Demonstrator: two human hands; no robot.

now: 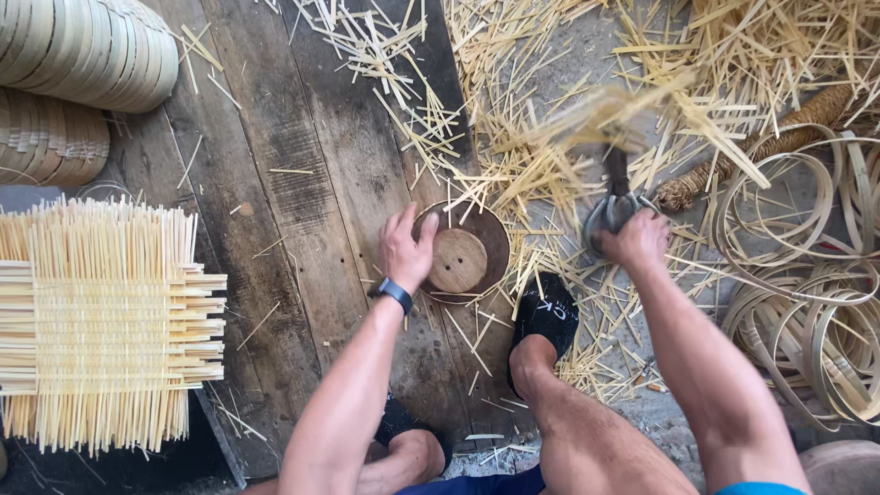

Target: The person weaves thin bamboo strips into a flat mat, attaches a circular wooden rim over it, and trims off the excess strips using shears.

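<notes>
My left hand (406,247) rests on the left edge of a round wooden disc mould (463,258) that lies on dark floor planks. My right hand (634,240) is closed on the handles of metal shears (612,206), whose blades point away from me into a blurred bundle of bamboo strips (610,115). A black watch sits on my left wrist. My foot in a black slipper (548,316) is planted just right of the disc.
A woven square mat of bamboo strips (105,321) lies at the left. Stacked round bamboo pieces (87,46) sit at the top left. Coiled bamboo hoops (811,266) pile at the right, and loose bamboo offcuts (513,156) litter the floor.
</notes>
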